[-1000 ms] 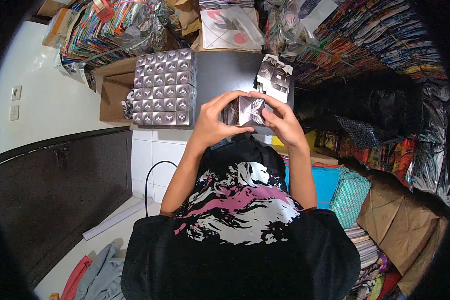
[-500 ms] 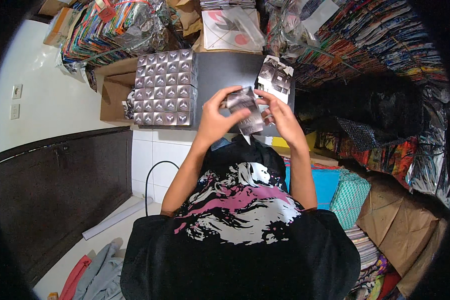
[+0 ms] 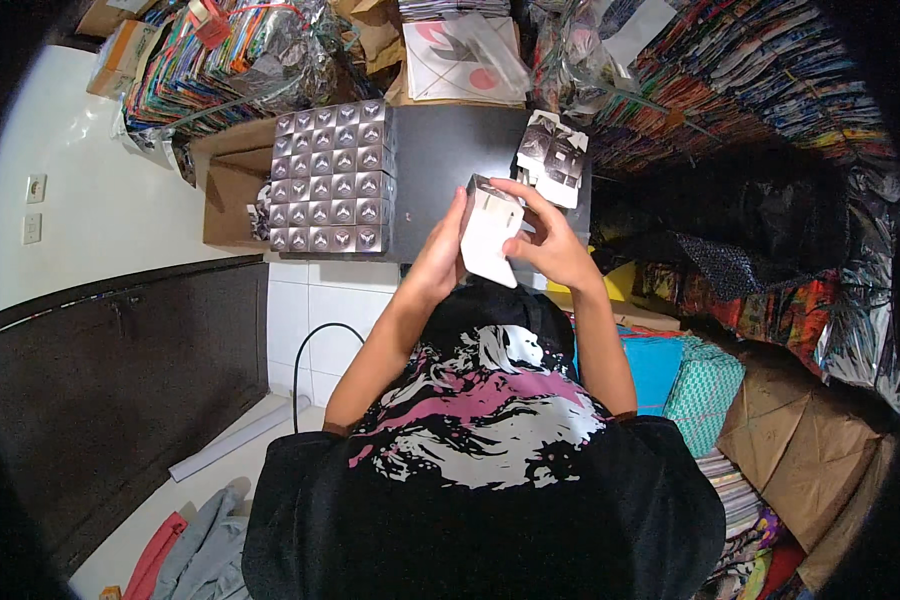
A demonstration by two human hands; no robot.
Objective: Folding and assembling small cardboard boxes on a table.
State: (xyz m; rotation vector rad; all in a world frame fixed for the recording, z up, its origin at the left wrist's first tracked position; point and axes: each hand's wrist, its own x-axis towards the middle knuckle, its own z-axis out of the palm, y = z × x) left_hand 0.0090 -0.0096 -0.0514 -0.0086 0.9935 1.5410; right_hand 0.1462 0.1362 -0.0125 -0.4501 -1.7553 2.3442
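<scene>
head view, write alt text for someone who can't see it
A person's right hand grips a small carton, a white face showing, with the left hand against its left side, near the front edge of a dark table. Rows of matching silvery-dark boxes stand at left on the table, and flattened cartons lie at right.

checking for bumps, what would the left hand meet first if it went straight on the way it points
Leaving aside the box it touches, the left hand would likely pass over bare dark table, then meet the printed pile at the far edge; height is unclear.
</scene>
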